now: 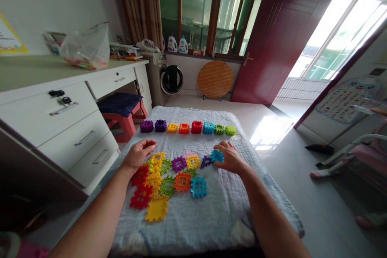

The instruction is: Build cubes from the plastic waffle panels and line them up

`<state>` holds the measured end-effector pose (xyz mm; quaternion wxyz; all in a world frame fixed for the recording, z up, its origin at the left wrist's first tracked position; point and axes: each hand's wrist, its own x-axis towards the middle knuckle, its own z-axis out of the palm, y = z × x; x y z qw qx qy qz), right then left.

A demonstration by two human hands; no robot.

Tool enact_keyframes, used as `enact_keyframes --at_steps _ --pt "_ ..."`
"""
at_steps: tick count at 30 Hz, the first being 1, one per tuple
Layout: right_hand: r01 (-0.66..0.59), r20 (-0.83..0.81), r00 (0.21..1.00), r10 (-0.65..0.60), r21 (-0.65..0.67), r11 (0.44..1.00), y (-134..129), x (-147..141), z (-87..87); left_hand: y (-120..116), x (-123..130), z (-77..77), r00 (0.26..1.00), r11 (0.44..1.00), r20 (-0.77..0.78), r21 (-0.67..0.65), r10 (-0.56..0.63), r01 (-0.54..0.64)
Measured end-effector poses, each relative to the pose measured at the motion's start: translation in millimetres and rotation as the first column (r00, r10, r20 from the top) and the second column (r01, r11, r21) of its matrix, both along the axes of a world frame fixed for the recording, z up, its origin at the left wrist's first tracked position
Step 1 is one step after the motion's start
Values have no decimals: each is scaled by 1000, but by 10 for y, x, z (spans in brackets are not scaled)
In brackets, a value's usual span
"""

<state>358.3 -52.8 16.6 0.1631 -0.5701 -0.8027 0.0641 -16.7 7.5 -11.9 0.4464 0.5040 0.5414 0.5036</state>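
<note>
My right hand (229,156) has its fingers around a blue piece (217,156) at the right end of the loose pieces. My left hand (141,153) hovers by the left side of the pile, its fingers curled with thumb near fingertips; nothing shows between them. Below it lie red pieces (141,196) and a yellow square (157,208). Green, orange (182,181), purple (179,163) and blue squares (198,187) lie flat between my hands. Behind them stands a row of stacked or joined blocks, from purple (146,126) through red (196,127) to green (230,130).
The pieces rest on a cloth-covered table (223,221). A white desk (39,72) with a plastic bag (87,48) stands at the left, a red stool (123,123) beside it. Beyond are a washing machine (159,76) and a round wooden board (215,79).
</note>
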Motion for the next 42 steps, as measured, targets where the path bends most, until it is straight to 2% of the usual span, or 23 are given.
enact_keyframes --at_steps 5,12,20,31,42 --pt "19 21 1000 -18 -58 998 -4 0 12 -7 -1 10 1000 1000 -10 8 -2 2" --pt "2 -2 1000 -2 -23 1000 14 -17 3 -20 13 46 1000 1000 -28 3 2 -2" --pt "16 43 999 -13 -68 998 19 -59 -32 -22 18 45 1000 1000 -12 -5 2 -2" --pt "8 -12 1000 -8 -30 1000 23 -94 -34 -38 30 75 1000 1000 -1 4 8 -8" --pt "19 -42 999 -22 -75 997 57 -31 -103 -39 32 94 1000 1000 7 -13 -6 7"
